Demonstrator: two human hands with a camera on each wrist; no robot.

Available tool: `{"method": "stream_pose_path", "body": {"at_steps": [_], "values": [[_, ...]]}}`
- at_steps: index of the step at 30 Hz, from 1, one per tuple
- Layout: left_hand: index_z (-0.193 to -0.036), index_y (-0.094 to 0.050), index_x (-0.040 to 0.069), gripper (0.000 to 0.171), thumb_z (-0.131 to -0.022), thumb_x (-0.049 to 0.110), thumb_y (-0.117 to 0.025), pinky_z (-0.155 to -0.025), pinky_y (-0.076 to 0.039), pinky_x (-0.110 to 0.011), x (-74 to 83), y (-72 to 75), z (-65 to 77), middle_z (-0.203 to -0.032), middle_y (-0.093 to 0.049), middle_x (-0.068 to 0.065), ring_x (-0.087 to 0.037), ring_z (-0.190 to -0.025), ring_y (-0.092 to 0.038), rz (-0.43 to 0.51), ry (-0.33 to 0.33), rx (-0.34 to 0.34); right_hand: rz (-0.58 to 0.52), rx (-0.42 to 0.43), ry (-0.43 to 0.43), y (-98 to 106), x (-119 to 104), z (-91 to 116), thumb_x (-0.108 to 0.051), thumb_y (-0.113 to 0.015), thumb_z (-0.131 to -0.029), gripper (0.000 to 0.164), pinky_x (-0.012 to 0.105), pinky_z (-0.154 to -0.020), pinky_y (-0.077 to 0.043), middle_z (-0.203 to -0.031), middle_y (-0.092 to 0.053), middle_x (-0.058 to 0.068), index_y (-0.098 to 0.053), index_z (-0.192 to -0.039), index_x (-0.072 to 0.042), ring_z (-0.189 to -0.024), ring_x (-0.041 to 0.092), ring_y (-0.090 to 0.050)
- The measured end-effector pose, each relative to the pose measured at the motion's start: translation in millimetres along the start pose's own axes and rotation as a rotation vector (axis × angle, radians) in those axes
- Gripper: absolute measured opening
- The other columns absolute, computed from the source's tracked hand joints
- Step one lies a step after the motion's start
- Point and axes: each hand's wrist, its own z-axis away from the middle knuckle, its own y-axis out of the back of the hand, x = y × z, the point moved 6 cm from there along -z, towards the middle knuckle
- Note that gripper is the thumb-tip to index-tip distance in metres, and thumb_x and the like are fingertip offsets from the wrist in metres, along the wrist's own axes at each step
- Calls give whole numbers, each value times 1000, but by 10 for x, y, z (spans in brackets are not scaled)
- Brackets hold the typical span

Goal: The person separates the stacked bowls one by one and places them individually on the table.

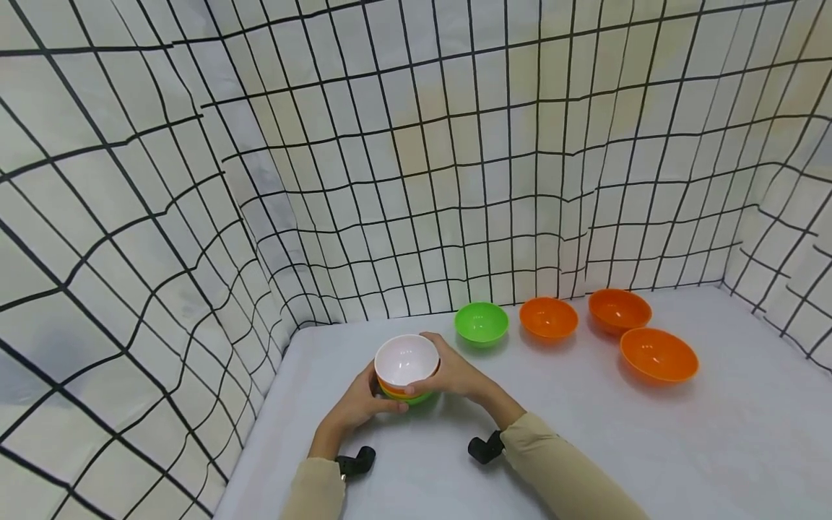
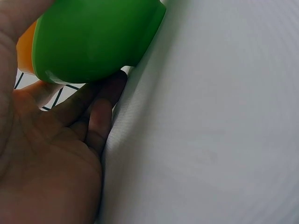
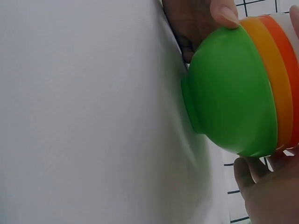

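Observation:
A stack of nested bowls stands on the white table between my hands: a green bowl [image 3: 229, 93] at the bottom, a yellow-orange bowl [image 3: 274, 79] and a red-orange bowl [image 3: 286, 70] above it, and a white bowl [image 1: 406, 360] on top. My left hand [image 1: 356, 403] grips the stack's left side low down, its thumb across the front of the green bowl. From the right, my right hand [image 1: 451, 370] holds the upper part by the white bowl, thumb in front and fingers behind. Both hands partly hide the lower bowls in the head view.
Toward the back of the table [image 1: 650, 448] stand another green bowl [image 1: 481, 323] and three orange bowls, one nearer [image 1: 659, 355] than the others. White walls with a black grid [image 1: 429, 152] close off the back and sides.

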Motion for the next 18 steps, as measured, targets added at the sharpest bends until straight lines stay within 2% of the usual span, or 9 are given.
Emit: {"method": "stream_pose_path", "body": {"at_steps": [6, 12, 18], "values": [[-157, -34, 20, 102, -73, 16, -92, -127, -23, -57, 4, -14, 7, -156, -46, -4, -28, -147, -39, 6, -16, -6, -21, 2, 17, -18, 1, 4, -33, -92, -75, 111, 48, -113, -47, -147, -50, 10, -23, -158, -10, -133, 26, -52], [-157, -34, 20, 102, -73, 16, -92, -128, -21, -57, -30, -22, -4, -156, -46, -4, -29, -148, -38, 4, -31, -22, -14, 14, 25, -27, 27, 10, -35, -92, -75, 106, 46, -111, -48, -147, -51, 8, -27, -156, -14, -132, 24, -53], [-156, -36, 20, 100, -73, 16, -92, -128, -21, -56, -11, -15, -14, -155, -47, -5, -29, -147, -39, 2, -38, -11, 4, 27, 77, -28, 11, 1, -37, -90, -77, 101, 46, -111, -48, -146, -51, 9, -30, -154, -13, -131, 25, -54]]}}
